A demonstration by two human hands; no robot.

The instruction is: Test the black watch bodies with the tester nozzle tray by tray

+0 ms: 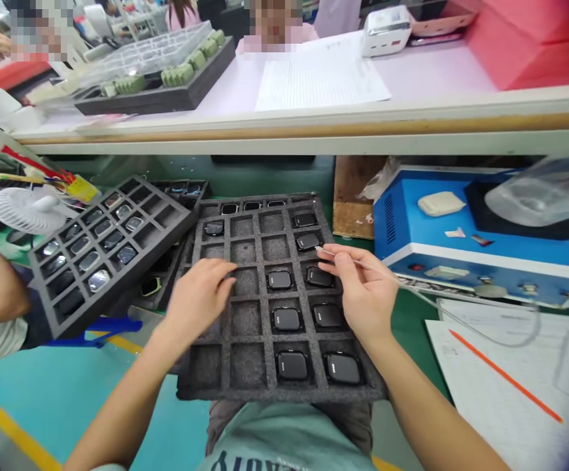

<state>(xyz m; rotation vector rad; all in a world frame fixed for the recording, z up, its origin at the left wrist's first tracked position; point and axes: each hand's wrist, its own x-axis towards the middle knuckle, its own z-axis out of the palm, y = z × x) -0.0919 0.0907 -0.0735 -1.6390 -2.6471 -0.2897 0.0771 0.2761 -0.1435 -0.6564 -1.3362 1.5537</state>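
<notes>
The right hand [363, 291] pinches a slender corded wand [327, 252] between thumb and forefinger, tip near a watch body [308, 241] at the hand's 11 o'clock, while the open left hand [199, 301] rests, released, on the foam tray [245, 360].

I can't read anything: the white letters [269, 462] on my teal T-shirt [284, 432] are cut off, and the marks [334, 367] on the black watch cases [342, 369] are too tiny.
</notes>
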